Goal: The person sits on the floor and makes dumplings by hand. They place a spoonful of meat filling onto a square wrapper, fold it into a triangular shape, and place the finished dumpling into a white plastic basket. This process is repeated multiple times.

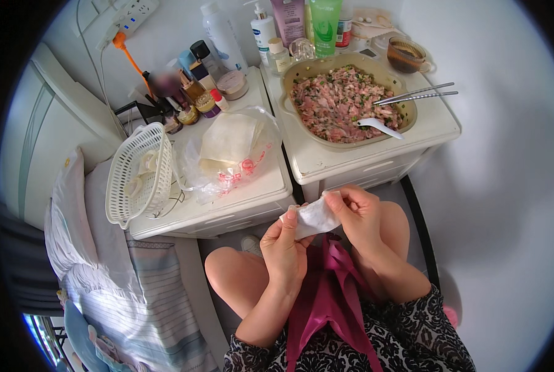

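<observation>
A folded white dough wrapper (318, 219) is stretched between my hands above my lap. My left hand (283, 249) pinches its left end, thumb on top. At the other end, my right hand (359, 214) grips it between thumb and fingers. Whether filling lies inside the fold is hidden. Ahead on the right cabinet stands a beige basin (287, 110) of pink minced meat (333, 99) with green bits. A white spoon (384, 128) and metal chopsticks (423, 95) rest in it. On the left cabinet, a stack of wrappers (230, 137) lies in a clear plastic bag (193, 162).
A white slotted basket (117, 186) holding a few pale folded dough pieces (142, 172) sits at the left cabinet's edge. Bottles and cosmetics line the back, with a brown glass cup (407, 54) at right. A bed (165, 297) is at left, a white wall (513, 186) at right.
</observation>
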`<state>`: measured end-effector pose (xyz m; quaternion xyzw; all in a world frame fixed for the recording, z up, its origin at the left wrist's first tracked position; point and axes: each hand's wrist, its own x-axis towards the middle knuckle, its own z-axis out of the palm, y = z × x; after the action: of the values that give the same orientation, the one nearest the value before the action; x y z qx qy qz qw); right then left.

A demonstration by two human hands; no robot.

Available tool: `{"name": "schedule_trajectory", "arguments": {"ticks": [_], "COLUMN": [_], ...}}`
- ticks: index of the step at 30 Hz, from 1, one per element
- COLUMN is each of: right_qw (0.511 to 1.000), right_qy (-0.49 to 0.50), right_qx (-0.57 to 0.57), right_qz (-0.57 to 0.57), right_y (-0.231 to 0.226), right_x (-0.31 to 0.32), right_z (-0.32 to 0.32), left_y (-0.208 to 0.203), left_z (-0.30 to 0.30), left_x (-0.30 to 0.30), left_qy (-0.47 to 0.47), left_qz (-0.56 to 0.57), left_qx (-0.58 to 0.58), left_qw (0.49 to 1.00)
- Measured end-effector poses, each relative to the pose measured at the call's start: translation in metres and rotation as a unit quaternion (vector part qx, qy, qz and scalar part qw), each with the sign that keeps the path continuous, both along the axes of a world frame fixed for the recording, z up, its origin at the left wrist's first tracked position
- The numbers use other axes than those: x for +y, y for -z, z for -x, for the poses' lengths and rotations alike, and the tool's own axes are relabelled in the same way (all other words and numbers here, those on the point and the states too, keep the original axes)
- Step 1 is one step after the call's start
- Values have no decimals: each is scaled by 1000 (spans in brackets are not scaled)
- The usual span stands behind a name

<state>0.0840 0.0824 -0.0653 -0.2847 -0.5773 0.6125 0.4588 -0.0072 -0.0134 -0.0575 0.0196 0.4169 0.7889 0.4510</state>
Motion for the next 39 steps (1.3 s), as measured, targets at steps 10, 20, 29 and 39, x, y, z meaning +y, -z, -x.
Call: {"name": "schedule_trajectory", "arguments": {"ticks": [10,20,29,39], "right_qw": [970,932,969,991], "right_qy": [-217,-294,-214,-126], "right_qx": [-107,-183,-120,-27], "right_qz": [25,106,1,35], "right_y": [-13,-41,-21,-9], "right_x": [37,43,32,22], "right_z": [-11,-6,-6,4], "left_y": [-12,-6,-4,4], "left_z": [13,9,6,22], "left_x": [-10,-3,-3,3], "left_qy": [180,208,153,110], "left_qz": [-30,-36,-23,-74], "left_qx": [-45,69,128,-2], "left_qw": [982,975,980,991]}}
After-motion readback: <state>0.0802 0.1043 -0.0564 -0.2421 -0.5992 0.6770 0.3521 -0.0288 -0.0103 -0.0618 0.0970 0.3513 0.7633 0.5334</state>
